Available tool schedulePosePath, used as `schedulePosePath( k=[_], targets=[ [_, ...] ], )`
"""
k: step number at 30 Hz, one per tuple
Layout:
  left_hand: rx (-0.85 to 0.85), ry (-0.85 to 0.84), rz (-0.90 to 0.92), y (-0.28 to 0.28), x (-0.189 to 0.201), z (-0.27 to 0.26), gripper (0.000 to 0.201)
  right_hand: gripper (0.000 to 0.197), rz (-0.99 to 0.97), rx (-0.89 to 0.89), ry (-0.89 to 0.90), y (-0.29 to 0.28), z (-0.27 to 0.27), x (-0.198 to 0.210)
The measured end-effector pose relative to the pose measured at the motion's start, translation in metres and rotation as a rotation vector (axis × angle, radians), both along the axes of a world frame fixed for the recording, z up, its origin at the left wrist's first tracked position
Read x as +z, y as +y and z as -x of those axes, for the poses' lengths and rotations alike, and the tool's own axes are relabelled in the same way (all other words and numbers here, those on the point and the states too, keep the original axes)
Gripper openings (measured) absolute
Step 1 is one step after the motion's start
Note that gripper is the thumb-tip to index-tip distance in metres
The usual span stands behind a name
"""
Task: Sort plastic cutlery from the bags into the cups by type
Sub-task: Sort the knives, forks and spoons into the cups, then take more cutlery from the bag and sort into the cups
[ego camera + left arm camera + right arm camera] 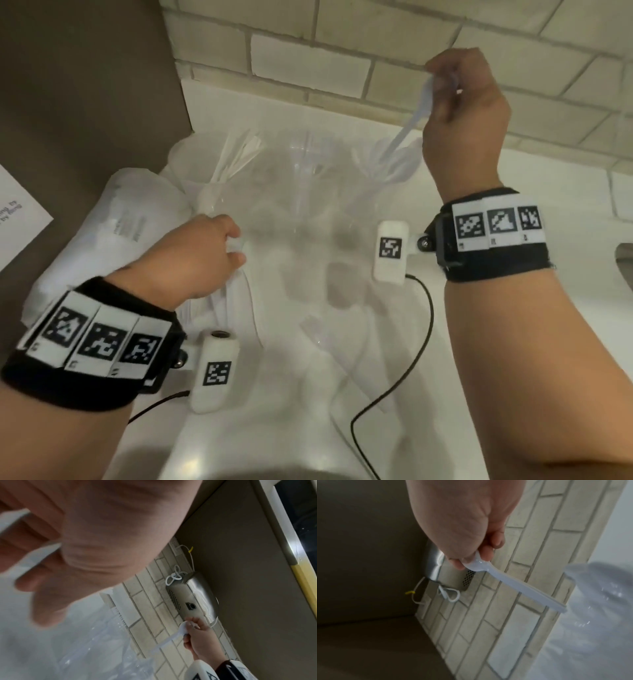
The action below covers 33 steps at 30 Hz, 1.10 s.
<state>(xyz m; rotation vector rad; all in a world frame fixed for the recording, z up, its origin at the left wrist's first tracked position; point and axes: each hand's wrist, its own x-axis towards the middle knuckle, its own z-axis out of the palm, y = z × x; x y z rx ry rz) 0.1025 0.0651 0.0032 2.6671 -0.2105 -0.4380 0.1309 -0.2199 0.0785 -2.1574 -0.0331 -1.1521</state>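
Observation:
My right hand (442, 82) is raised near the tiled wall and pinches a white plastic spoon (409, 123) by its bowl. The spoon (513, 585) hangs handle-down over the right clear cup (390, 164), which holds several spoons. The middle clear cup (303, 154) looks empty. Long white cutlery stands in the left cup (236, 161). My left hand (234, 248) is low on the counter and grips some white cutlery (34, 557) at the mouth of a plastic bag (113, 226); its type is not clear.
Another clear bag (308, 318) lies crumpled on the white counter in front of the cups. A black cable (416, 356) runs across it. A paper sheet (20, 212) lies far left, a sink edge (625, 260) far right, and a steel dispenser (193, 599) is on the wall.

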Motion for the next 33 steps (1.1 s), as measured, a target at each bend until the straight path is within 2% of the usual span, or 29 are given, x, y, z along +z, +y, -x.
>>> schedulePosePath(
  k=[4,8,10,13,16,18,20,23,25,30,33],
  targets=[
    [-0.056,0.133,-0.244,0.016,0.005,0.007,0.068,0.031,0.135,-0.025,0.067,-0.007,-0.020,-0.017],
    [-0.088,0.199,-0.311,0.025,0.003,0.015,0.095,0.035,0.217,-0.109,0.453,-0.005,-0.031,-0.040],
    [-0.080,0.220,-0.299,0.027,0.002,0.017,0.101,0.040,0.245,-0.134,0.576,-0.004,-0.030,-0.043],
    [-0.068,0.219,-0.267,0.030,-0.001,0.017,0.102,0.042,0.269,-0.146,0.496,0.004,-0.016,-0.035],
    [-0.049,0.191,-0.194,0.032,-0.007,0.016,0.096,0.025,0.370,-0.059,0.559,0.022,0.014,-0.032],
    [-0.029,0.148,-0.131,0.035,-0.008,0.017,0.091,0.015,0.522,0.060,0.733,0.038,0.039,-0.039],
    [-0.034,0.119,-0.168,0.039,-0.007,0.019,0.090,0.023,0.650,0.211,1.025,0.052,0.065,-0.046],
    [-0.089,0.136,-0.305,0.045,-0.006,0.026,0.092,0.041,0.690,0.389,1.480,0.062,0.097,-0.057],
    [-0.112,0.150,-0.328,0.047,-0.008,0.030,0.090,0.044,0.679,0.426,1.648,0.063,0.108,-0.069],
    [-0.119,0.152,-0.286,0.045,-0.018,0.027,0.081,0.013,0.486,0.376,1.647,0.066,0.100,-0.092],
    [-0.138,0.137,-0.305,0.041,-0.024,0.021,0.087,0.019,0.352,0.358,1.552,0.069,0.081,-0.099]
  ],
)
